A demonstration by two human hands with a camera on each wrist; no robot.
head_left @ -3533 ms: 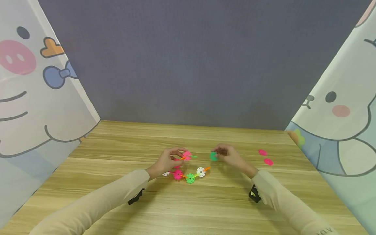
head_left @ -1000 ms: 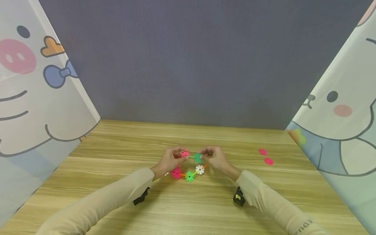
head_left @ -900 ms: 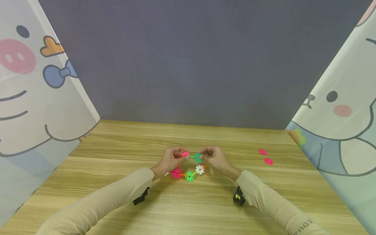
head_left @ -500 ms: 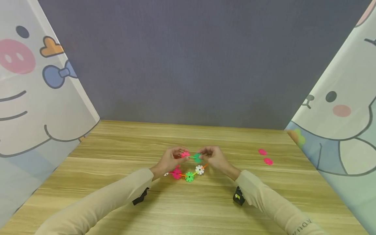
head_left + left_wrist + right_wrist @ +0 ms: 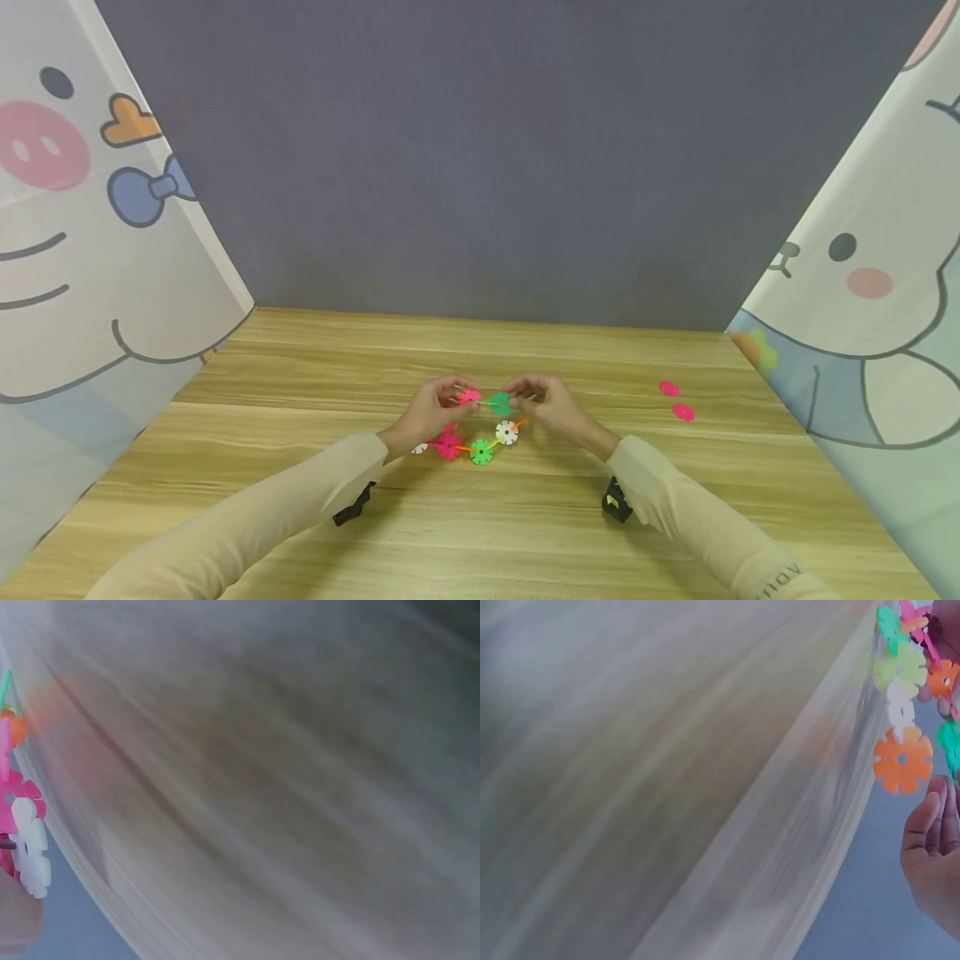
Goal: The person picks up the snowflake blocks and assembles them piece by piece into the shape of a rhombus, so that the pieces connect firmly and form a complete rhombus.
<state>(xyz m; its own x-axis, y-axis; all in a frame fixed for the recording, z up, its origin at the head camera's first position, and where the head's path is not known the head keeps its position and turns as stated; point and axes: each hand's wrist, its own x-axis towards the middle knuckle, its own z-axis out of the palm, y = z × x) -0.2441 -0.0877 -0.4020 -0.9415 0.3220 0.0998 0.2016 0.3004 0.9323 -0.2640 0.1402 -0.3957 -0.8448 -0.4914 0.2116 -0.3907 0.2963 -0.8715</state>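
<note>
My left hand (image 5: 429, 410) pinches a pink snowflake disc (image 5: 469, 397) at one end of a chain of notched plastic discs. My right hand (image 5: 551, 406) pinches a teal-green snowflake disc (image 5: 501, 404), which meets the edge-on green disc (image 5: 486, 403) beside the pink one. Whether their slots fully interlock is too small to tell. Below the hands hangs the rest of the chain: a white disc (image 5: 506, 432), a bright green disc (image 5: 481, 452) and a pink disc (image 5: 449, 446). An orange disc (image 5: 902, 760) ends it in the right wrist view. Left fingers hide part of the chain.
Two loose pink discs (image 5: 677, 401) lie on the wooden table (image 5: 480, 533) at the right. A grey panel (image 5: 480, 167) stands behind it, with cartoon-printed panels on both sides. Black wrist devices (image 5: 617, 500) sit under the sleeves.
Since the oldest frame, my right hand has brought the teal-green disc leftward to the chain's end by my left hand. Over the last second both hands have hardly moved.
</note>
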